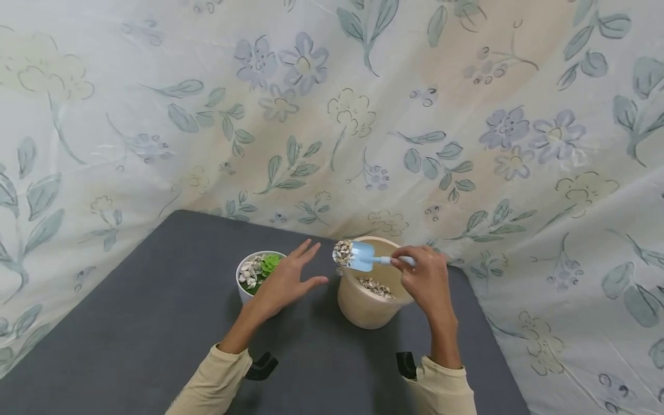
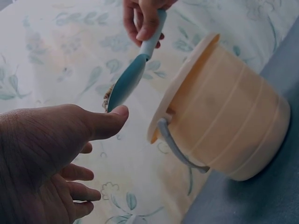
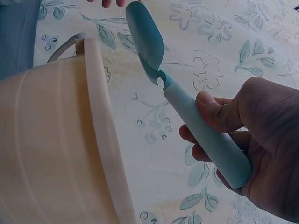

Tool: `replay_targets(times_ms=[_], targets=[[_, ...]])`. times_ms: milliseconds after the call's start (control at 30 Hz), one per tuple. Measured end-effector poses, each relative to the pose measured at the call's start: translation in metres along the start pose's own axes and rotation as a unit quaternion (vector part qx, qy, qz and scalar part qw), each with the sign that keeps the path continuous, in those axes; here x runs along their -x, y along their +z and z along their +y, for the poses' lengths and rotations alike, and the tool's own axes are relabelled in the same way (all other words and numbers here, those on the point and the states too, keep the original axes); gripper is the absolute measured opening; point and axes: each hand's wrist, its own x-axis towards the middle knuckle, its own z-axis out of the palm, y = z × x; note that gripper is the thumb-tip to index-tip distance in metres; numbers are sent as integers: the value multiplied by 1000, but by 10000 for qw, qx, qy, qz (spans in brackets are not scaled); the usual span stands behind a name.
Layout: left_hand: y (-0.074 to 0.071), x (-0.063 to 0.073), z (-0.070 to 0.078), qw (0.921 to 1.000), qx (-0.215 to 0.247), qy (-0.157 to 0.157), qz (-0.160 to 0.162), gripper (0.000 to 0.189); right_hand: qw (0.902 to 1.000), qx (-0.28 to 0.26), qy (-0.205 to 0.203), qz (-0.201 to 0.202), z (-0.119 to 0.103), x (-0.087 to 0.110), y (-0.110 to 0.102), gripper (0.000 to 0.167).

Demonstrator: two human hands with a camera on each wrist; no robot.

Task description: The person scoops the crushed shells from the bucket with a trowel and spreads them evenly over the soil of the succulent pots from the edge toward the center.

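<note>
My right hand (image 1: 426, 278) grips the pale blue handle of a small hand trowel (image 1: 363, 256), its blade pointing left over the bucket's rim. Pebbles (image 1: 342, 253) are heaped on the front of the blade. Below it stands a cream bucket (image 1: 365, 311) with more pebbles (image 1: 376, 287) inside. My left hand (image 1: 285, 282) hovers between the bucket and a white pot, fingers spread and holding nothing. In the white pot (image 1: 242, 293) are pale stones (image 1: 252, 271) and a green succulent (image 1: 270, 264); the hand partly covers the pot in the head view.
The dark grey table (image 1: 150, 311) carries the pot and the bucket near its far side. Floral cloth (image 1: 332, 115) hangs close behind and to both sides. A grey handle (image 2: 180, 151) hangs down the bucket's side.
</note>
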Motion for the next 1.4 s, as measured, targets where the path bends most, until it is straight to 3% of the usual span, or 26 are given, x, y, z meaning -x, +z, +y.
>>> replay_targets(times_ms=[400,633,1400], targets=[[-9,7,-6,9998,-170,62,86,81,9998,-44,-145,-132,-8,-4,12,10],[-14,11,-11,9996,-215,8,177,82,9995,-129,4,-297,-14,-5,16,9],[-29,24,-26,9981,-360,-141,470,80,9981,-369,-199,-454,-30,-14,34,8]])
